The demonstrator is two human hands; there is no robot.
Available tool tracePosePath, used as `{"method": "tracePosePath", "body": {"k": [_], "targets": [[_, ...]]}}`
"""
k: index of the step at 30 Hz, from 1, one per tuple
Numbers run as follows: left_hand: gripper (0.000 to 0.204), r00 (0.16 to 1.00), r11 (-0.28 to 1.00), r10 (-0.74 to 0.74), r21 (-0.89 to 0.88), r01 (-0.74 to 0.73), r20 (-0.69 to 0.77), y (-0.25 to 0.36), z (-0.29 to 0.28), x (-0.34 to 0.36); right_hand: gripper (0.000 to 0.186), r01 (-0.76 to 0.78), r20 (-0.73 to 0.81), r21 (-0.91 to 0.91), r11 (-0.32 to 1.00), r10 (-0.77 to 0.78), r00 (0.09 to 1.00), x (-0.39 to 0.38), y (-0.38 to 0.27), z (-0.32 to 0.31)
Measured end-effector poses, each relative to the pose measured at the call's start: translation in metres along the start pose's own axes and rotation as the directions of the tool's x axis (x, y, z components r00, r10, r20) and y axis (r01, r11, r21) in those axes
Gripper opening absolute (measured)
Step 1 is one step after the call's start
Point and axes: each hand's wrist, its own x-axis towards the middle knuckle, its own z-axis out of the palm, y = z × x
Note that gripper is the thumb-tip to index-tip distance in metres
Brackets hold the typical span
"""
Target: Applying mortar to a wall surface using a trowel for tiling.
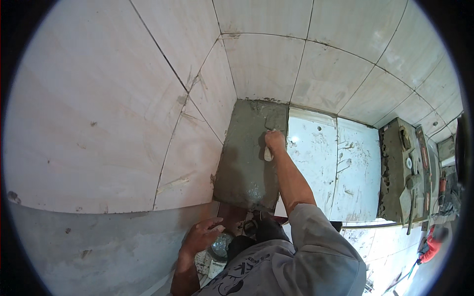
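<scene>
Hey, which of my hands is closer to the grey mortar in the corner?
Right. Your right hand is over the grey mortar, gripping a trowel; your left hand is off it, short of its near edge.

mortar centre | wall tiles left, behind | laid tiles right | mallet far right

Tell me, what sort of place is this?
Probably a room under construction or renovation: the right hand holds a trowel over grey mortar, smeared tiles lie alongside, and a mallet rests farther right.
</scene>
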Motion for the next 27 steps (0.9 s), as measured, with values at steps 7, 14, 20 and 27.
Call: {"method": "tracePosePath", "body": {"k": [7,14,20,27], "targets": [[0.043,1.0,0.968,-0.022,0.25,0.019,0.007,0.027,-0.024,0.004,0.028,0.169,0.009,-0.263,0.95,-0.173,0.985,0.01,-0.004,-0.002],[0.042,0.974,0.944,-0.216,0.272,0.188,0.075,0.024,-0.032,0.017,0.042,-0.134,0.168,0.327,0.936,0.082,0.982,-0.019,-0.004,0.032],[0.044,0.974,0.951,-0.177,0.279,0.132,0.142,0.021,-0.032,0.028,0.047,-0.169,0.006,0.326,0.93,0.177,0.984,0.014,0.006,0.018],[0.047,0.991,0.948,-0.11,0.31,0.08,0.079,0.017,-0.032,0.027,0.031,-0.417,0.271,0.715,0.561,0.327,0.905,0.007,-0.037,0.026]]}}
